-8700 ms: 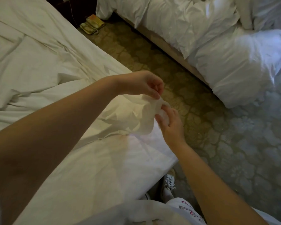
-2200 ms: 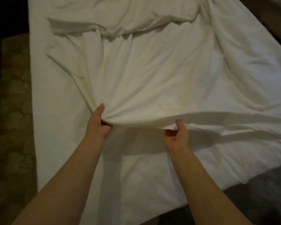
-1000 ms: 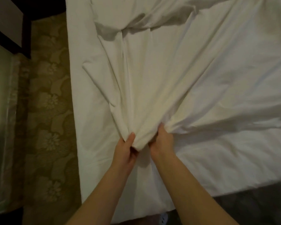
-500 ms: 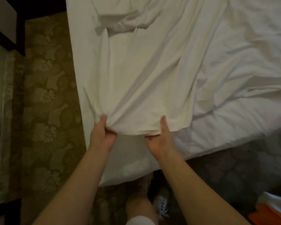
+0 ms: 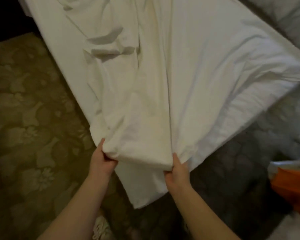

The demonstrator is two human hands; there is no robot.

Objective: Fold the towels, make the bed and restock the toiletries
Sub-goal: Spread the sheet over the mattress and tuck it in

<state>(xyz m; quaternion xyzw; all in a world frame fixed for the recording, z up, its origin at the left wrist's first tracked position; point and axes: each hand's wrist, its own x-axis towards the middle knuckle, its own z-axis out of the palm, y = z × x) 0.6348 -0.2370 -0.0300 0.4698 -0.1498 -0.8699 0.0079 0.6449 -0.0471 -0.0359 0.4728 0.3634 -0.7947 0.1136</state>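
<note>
A white sheet (image 5: 163,84) lies wrinkled across the bed (image 5: 145,189), and its near edge hangs over the bed's corner. My left hand (image 5: 102,160) grips the sheet's edge on the left, thumb on top and fingers tucked under. My right hand (image 5: 177,170) grips the same edge about a forearm's width to the right. Between the two hands the sheet's hem is pulled taut and lifted off the mattress. A loose fold (image 5: 107,47) bunches up farther along the sheet.
Patterned carpet (image 5: 29,118) runs along the left of the bed and darker carpet (image 5: 232,161) on the right. An orange and white item (image 5: 291,184) sits on the floor at the right edge. My white shoe (image 5: 100,227) shows at the bottom. Other bedding (image 5: 291,16) lies at the top right.
Both hands have drawn the sheet's edge toward the bed corner and past it. The view has swung, so the bed now runs diagonally.
</note>
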